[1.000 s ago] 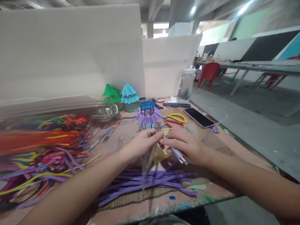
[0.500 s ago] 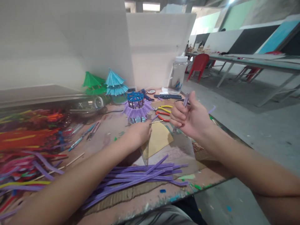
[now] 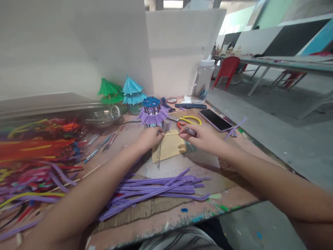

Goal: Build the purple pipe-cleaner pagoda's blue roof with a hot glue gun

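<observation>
My left hand (image 3: 151,137) pinches one end of a thin pale stick (image 3: 171,134) above a yellow piece of card (image 3: 170,149). In my right hand (image 3: 199,136), the fingers are closed round a slim purplish tool (image 3: 191,131) whose kind I cannot make out; its tip is near the stick's other end. A clear set square (image 3: 158,158) lies partly over the card's left side. Just behind my left hand stands a small round model (image 3: 153,116) with a blue top and a purple fringe.
Purple strips (image 3: 158,191) lie on cardboard in front. Coloured strips (image 3: 39,149) are heaped at left. Yellow-handled pliers (image 3: 194,120), a phone (image 3: 215,120) and a clear bottle (image 3: 204,81) stand or lie behind my right hand. Green (image 3: 110,91) and blue (image 3: 133,89) tiered models stand at the back.
My right hand has come down and left from its raised position to the stick, still gripping the tool. The phone it hid now shows. My view has shifted slightly.
</observation>
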Demonstrator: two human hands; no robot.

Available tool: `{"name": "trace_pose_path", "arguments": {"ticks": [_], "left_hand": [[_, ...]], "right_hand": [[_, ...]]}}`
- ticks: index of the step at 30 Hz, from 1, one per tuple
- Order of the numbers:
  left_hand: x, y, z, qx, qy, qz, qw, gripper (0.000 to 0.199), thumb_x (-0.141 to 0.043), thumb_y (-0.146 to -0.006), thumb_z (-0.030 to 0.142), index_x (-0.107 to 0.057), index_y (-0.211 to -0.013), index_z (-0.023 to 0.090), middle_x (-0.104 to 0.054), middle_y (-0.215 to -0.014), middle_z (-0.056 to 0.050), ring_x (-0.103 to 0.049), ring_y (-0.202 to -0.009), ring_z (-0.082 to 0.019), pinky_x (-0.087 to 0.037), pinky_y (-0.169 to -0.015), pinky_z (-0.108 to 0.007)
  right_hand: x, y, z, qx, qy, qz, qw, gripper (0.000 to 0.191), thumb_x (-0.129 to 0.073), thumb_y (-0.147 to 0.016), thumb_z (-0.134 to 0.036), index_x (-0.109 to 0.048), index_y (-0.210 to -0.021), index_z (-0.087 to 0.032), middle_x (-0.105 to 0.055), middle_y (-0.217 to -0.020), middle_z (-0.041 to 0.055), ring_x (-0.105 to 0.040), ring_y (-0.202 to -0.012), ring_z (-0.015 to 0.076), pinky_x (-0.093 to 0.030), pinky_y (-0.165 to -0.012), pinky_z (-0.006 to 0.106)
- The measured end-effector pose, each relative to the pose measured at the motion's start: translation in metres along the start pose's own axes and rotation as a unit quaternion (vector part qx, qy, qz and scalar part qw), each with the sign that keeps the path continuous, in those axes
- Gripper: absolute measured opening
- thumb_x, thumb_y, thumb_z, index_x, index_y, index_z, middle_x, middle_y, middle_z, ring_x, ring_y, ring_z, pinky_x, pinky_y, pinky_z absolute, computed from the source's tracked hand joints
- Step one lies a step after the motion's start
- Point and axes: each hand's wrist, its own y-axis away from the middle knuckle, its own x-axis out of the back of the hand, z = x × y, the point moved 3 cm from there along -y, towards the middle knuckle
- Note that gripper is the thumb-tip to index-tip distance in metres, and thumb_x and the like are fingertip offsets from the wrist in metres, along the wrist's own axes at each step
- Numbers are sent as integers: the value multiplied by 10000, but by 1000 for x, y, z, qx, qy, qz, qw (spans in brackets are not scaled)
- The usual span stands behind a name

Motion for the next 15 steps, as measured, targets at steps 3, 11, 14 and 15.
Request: {"name": "trace_pose_path", "arguments": {"ticks": [3,11,14,15], "left_hand": [[6,6,-3,18,55,33,998,254,-493,-930,292,-705,-980,161,-750,-958,-115,-684,-936,-268,-492,-817,-330],[-1,40,-13,51,219,80,971,310,-381,-989,304,-564,-1178,142,-703,-972,-72,-637,-680,-152,-515,-632,-279],[-2,64,-8,3,207,62,976,318,-544,-916,258,-564,-1215,150,-695,-1059,-87,-662,-788,-175,-540,-728,-317],[-1,72,-3,-38,167,62,983,284,-570,-906,248,-595,-1173,155,-690,-1081,-94,-664,-875,-197,-536,-802,-346]], "right_hand": [[-7,3,1,29,62,-14,998,206,-566,-897,-284,-705,-995,-167,-737,-952,79,-662,-857,208,-452,-741,296],[-29,4,5,8,179,-128,976,256,-523,-930,-232,-731,-1076,-192,-756,-1058,97,-695,-933,247,-453,-758,308],[-24,-1,15,-12,191,-97,977,205,-518,-907,-184,-719,-944,-178,-751,-965,87,-680,-879,234,-437,-726,292],[-22,-2,18,-15,195,-78,978,189,-525,-903,-185,-710,-936,-175,-749,-959,86,-675,-876,234,-436,-725,291]]}}
